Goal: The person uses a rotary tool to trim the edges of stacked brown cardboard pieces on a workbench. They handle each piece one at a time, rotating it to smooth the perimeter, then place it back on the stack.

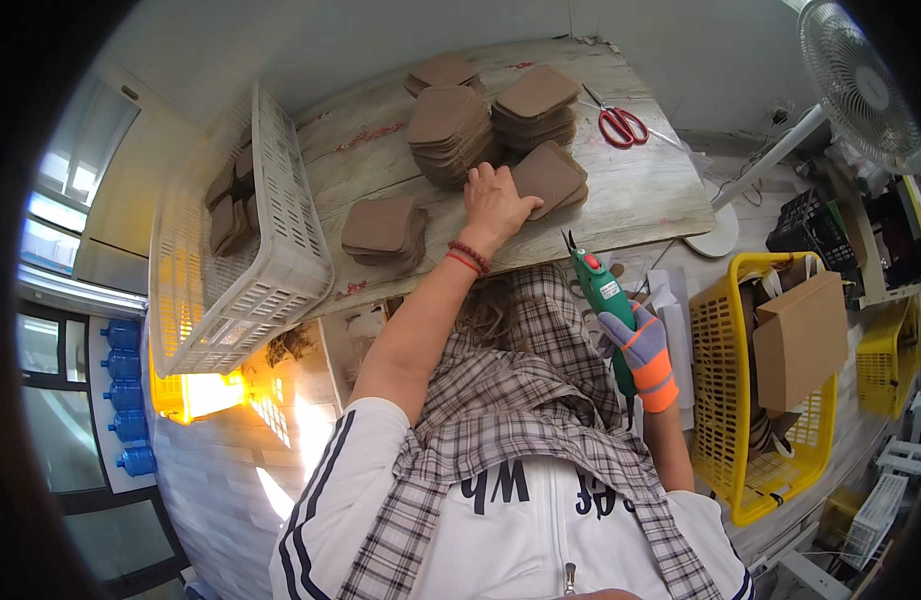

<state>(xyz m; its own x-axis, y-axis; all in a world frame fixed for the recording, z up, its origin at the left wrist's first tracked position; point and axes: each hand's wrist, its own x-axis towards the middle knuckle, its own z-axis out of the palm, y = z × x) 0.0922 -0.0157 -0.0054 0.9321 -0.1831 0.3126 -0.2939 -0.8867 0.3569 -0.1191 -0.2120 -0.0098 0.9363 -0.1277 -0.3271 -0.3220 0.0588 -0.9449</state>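
Viewing the head camera, we find our left hand (496, 207) at the brown pads (549, 178) on the table (649, 200), thumb spread from curled fingers; whether it pinches one, we cannot tell. Our gloved right hand (638, 350) wraps the green cutter (603, 285); we should keep its blades (570, 241) off bare fingers. The white basket (299, 262) contains similar pads (224, 222); the yellow basket (719, 345) bears a cardboard box (803, 340).

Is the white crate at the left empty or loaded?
Loaded, at least partly: several brown pieces show inside the white crate. Cannot tell how full.
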